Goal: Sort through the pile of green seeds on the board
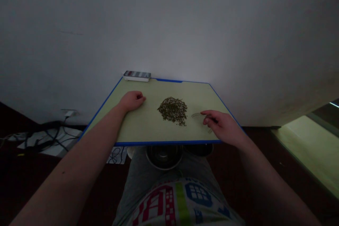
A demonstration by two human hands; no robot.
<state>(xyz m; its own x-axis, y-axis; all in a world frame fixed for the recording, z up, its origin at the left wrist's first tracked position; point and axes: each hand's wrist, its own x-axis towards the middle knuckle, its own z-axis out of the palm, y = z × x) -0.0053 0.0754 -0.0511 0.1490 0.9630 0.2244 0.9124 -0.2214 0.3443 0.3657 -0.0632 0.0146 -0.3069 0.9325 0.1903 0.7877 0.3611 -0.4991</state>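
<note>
A loose heap of small brownish-green grains or seeds (pixel 172 109) is spread over the middle of a pale board with a blue rim (pixel 148 130). My left hand (pixel 131 100) rests on the board left of the heap, its fingers curled closed, and nothing shows in them. To the right of the heap, my right hand (pixel 220 124) pinches a thin, pale, see-through piece with curved edges (pixel 196 115). Its tip lies just beside the grains. Blur and dim light hide what kind of piece it is.
A phone (pixel 137 74) lies on a white box at the board's back left corner. Below the front edge, a metal bowl (pixel 164 157) sits between my legs, with another dark bowl (pixel 199 149) beside it. Cables (pixel 53 136) lie left; a wall (pixel 169 28) stands behind.
</note>
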